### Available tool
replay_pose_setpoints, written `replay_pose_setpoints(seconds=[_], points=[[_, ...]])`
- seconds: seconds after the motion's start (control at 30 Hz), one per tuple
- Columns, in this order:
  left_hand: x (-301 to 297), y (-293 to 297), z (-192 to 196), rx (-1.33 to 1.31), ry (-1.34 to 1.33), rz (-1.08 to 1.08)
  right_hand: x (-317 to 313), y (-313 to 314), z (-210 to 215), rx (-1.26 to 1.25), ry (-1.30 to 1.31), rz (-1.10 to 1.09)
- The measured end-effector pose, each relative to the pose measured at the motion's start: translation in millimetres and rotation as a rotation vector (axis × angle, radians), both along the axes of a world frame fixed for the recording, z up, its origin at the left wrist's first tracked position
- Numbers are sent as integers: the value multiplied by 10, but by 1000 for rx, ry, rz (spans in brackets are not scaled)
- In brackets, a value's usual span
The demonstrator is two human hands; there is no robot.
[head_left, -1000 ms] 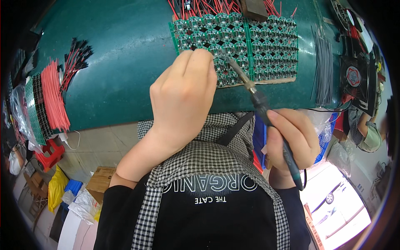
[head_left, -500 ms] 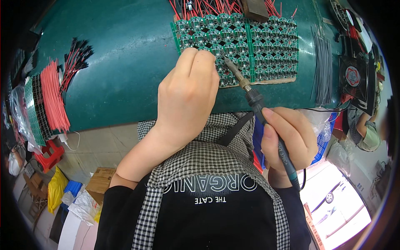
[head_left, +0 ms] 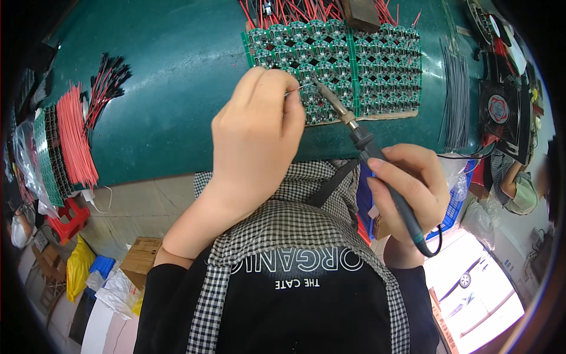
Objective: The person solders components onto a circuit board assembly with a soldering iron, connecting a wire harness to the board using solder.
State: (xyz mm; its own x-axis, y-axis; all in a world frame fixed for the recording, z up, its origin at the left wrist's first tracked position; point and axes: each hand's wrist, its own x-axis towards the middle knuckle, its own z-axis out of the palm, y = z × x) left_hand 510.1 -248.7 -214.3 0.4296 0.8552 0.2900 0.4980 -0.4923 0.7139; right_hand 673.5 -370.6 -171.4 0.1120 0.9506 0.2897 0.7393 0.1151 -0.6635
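Note:
My right hand [head_left: 415, 192] is closed round the handle of a soldering iron [head_left: 361, 137], which slants up and left. Its metal tip is over a green panel of small round circuit boards [head_left: 386, 69], at one board in the left half. Between the pinched fingers of my left hand [head_left: 250, 133] runs a thin silvery solder wire [head_left: 305, 86], its free end reaching toward the iron's tip. That hand hides part of the panel's lower left corner. Whether tip and wire touch is too small to tell.
A dark block [head_left: 361, 15] rests at the panel's far edge, beside red wires [head_left: 295, 10]. Grey wires [head_left: 456, 97] lie to the right, near a black fan [head_left: 499, 108]. At far left are red wires [head_left: 76, 138], red-black leads [head_left: 106, 88] and stacked green boards [head_left: 47, 156].
My left hand has shifted slightly left and its fingers have turned, so the solder wire now shows. The iron's handle has tilted a little, and my right fingers have shifted on it.

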Motion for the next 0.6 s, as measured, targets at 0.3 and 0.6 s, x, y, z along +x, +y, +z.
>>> replay_pose_setpoints(seconds=[0.3, 0.6], points=[[-103, 80, -23, 73, -30, 18, 44, 114, 134, -52, 96, -35], [-102, 5, -30, 41, -25, 26, -52, 55, 45, 58, -211, 109]])
